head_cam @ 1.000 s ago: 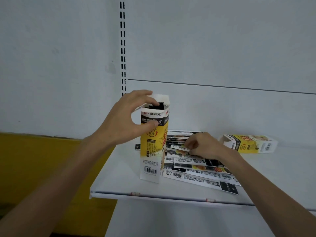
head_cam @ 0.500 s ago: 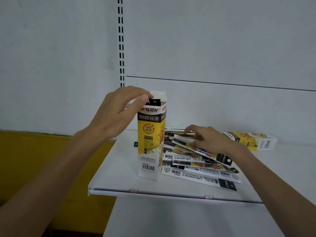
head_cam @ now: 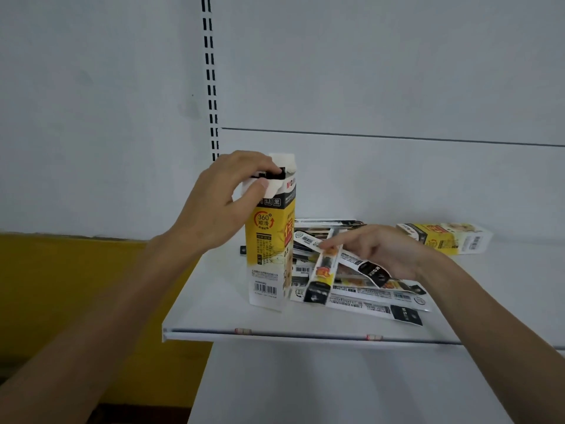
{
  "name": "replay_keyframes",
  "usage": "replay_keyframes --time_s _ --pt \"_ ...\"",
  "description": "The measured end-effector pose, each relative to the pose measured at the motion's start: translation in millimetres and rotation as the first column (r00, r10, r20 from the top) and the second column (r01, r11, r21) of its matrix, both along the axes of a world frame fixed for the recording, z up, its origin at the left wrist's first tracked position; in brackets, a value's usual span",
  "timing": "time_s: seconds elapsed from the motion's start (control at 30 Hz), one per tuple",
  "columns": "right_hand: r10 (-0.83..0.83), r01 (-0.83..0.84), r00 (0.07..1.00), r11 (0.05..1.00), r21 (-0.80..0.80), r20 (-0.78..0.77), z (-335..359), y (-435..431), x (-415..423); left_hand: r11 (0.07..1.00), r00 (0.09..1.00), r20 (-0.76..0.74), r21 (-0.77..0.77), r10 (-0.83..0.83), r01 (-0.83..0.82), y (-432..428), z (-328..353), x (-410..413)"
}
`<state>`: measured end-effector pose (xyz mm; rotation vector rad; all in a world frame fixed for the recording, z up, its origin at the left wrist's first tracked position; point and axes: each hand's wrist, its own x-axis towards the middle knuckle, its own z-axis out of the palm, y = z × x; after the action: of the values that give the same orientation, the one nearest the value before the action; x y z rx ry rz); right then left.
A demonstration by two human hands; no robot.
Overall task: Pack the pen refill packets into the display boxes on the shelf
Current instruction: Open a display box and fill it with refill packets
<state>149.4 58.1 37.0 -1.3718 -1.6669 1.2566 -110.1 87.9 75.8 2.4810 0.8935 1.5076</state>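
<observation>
A yellow and white display box [head_cam: 270, 240] stands upright on the white shelf [head_cam: 214, 313], its top flaps open and black packet ends showing inside. My left hand [head_cam: 227, 203] grips the box at its open top, thumb and fingers curled round the flaps. To its right, my right hand [head_cam: 379, 249] pinches two refill packets [head_cam: 324, 270] lifted off the pile; one hangs down with its black end lowest. Several more packets [head_cam: 367, 295] lie fanned out on the shelf beneath.
A second yellow display box [head_cam: 443, 237] lies on its side at the back right of the shelf. A slotted black upright [head_cam: 211, 78] runs up the grey back wall. A yellow panel [head_cam: 70, 289] sits left of the shelf.
My right hand has lifted packets off the pile and turned them so one now hangs downward. My left hand has closed tighter round the box top.
</observation>
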Motion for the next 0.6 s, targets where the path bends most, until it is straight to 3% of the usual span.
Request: replay_keyframes --time_s 0.13,0.23,0.33,0.4,0.47,0.53,0.6 --pt "0.147 -0.159 0.962 0.987 -0.035 -0.228 7.4 -7.9 2.2 1.0 1.0 -0.002 0.002 0.007 -0.007 -0.3 0.0 3.8" --pt "0.173 -0.248 0.827 0.966 -0.07 -0.535 12.7 -5.1 4.3 0.999 0.999 0.048 -0.048 0.005 -0.003 0.1 -0.9 7.6" --pt "0.158 -0.265 0.719 0.962 -0.058 -0.677 16.2 5.3 5.3 0.996 0.997 0.07 -0.084 0.014 -0.008 0.6 -1.8 10.3" --pt "0.178 -0.265 0.719 0.964 -0.029 -0.672 17.9 10.1 3.2 0.997 0.998 0.066 -0.071 0.014 -0.01 1.6 -1.2 11.2" --pt "0.152 -0.201 0.792 0.98 -0.017 -0.591 17.2 15.9 2.3 0.998 0.997 0.073 -0.059 0.015 -0.011 2.1 -0.8 12.6" --pt "0.014 0.005 0.91 0.999 0.043 -0.415 17.9 21.2 0.5 0.998 0.996 0.08 -0.05 0.027 -0.023 2.2 -1.1 13.9" --pt "-0.124 0.171 0.967 0.964 0.205 -0.223 18.8 24.2 -1.3 0.999 0.998 0.059 -0.041 0.035 -0.032 1.7 -0.3 14.7"
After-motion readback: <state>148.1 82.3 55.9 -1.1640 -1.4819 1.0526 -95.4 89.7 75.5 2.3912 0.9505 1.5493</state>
